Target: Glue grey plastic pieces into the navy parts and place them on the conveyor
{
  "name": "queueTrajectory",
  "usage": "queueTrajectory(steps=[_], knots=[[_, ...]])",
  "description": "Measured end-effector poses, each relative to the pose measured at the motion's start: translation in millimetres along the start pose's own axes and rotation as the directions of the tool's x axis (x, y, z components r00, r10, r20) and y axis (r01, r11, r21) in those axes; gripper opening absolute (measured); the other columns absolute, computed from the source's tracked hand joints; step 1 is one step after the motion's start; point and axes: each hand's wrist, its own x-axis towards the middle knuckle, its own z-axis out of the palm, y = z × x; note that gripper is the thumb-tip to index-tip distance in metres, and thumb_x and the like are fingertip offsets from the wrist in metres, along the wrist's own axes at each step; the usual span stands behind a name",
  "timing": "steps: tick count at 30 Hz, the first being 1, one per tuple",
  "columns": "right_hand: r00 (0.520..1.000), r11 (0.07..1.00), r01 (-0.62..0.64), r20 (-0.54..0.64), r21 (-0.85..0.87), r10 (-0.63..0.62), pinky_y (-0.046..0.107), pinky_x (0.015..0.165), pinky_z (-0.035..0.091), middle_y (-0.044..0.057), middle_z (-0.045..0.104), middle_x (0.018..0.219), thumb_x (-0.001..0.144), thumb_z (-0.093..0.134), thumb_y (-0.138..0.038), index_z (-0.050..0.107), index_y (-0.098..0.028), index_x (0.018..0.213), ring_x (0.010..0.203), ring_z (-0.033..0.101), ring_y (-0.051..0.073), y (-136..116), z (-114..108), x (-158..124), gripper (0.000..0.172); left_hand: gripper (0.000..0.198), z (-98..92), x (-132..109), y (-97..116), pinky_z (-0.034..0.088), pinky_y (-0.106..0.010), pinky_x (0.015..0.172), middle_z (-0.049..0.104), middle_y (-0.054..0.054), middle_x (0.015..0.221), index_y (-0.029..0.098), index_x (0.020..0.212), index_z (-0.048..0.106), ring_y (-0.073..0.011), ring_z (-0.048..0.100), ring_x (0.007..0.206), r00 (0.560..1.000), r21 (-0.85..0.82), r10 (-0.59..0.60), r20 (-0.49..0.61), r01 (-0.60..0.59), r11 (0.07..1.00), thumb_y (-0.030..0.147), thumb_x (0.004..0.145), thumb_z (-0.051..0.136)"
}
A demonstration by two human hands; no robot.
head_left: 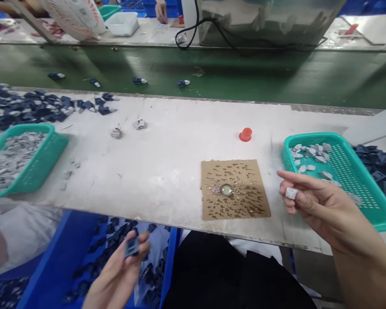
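My left hand [119, 266] is closed on a small dark blue plastic part [131, 246], held above the blue bin [51, 253] at the table's front edge. In my right hand [324, 206], a small light grey piece [291, 193] is pinched between thumb and fingers. That hand is in front of the right green basket [369, 189], which has similar grey pieces in it. To its left lies a square of brown cardboard [212, 210] dotted with shiny brown smears, with a round cap-like disc [226, 190] on it.
A red cup [245, 134] stands behind the cardboard. At left, another green basket [51, 159] holds grey pieces, near a pile of dark blue parts [28, 107]. Several blue-and-white pieces lie on the green belt [238, 77]. Across it, another person's hand [161, 11] shows.
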Motion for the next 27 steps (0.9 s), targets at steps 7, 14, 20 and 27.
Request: queueTrajectory(steps=[7,14,20,27], knots=[[0.968,0.879,0.250,0.078,-0.405,-0.239,0.019,0.073,0.064,-0.003,0.081,0.090,0.092,0.083,-0.037,0.081,-0.034,0.101,0.082,0.077,0.014,6.3,34.1,15.9,0.010,0.044,129.3,-7.4,-39.1,0.060,-0.016,0.072,0.076,0.000,0.088,0.025,0.105,0.077,-0.0114,0.075,0.079,0.883,-0.118,0.068,0.465,-0.014,0.993,0.031,0.069,0.100],[0.761,0.433,0.629,0.400,-0.646,-0.511,0.027,0.083,0.064,-0.001,0.081,0.107,0.102,0.063,-0.017,0.078,-0.028,0.114,0.093,0.077,0.016,33.2,48.1,33.9,0.022,0.039,153.0,-8.5,-52.9,0.055,-0.021,0.083,0.080,-0.001,0.091,0.019,0.093,0.079,-0.0110,0.072,0.083,0.836,-0.130,0.037,0.548,0.041,0.991,0.019,0.062,0.102],[0.778,0.458,0.622,0.435,-0.636,-0.453,0.035,0.081,0.067,0.000,0.082,0.110,0.103,0.054,-0.015,0.078,-0.031,0.120,0.097,0.079,0.021,43.9,55.7,40.7,0.033,0.039,152.4,-9.4,-58.5,0.057,-0.022,0.080,0.078,-0.001,0.091,0.017,0.092,0.073,-0.0121,0.074,0.082,0.810,-0.150,0.012,0.586,0.094,0.984,0.019,0.064,0.101],[0.892,0.603,0.437,0.235,-0.667,-0.386,0.032,0.077,0.066,-0.004,0.082,0.105,0.101,0.069,-0.037,0.079,-0.038,0.108,0.090,0.078,0.021,16.4,49.7,19.0,0.013,0.045,157.8,-11.5,-61.2,0.058,-0.020,0.093,0.073,0.001,0.095,0.023,0.121,0.071,-0.0130,0.077,0.098,0.715,-0.308,-0.077,0.695,0.393,0.866,0.039,0.083,0.089]])
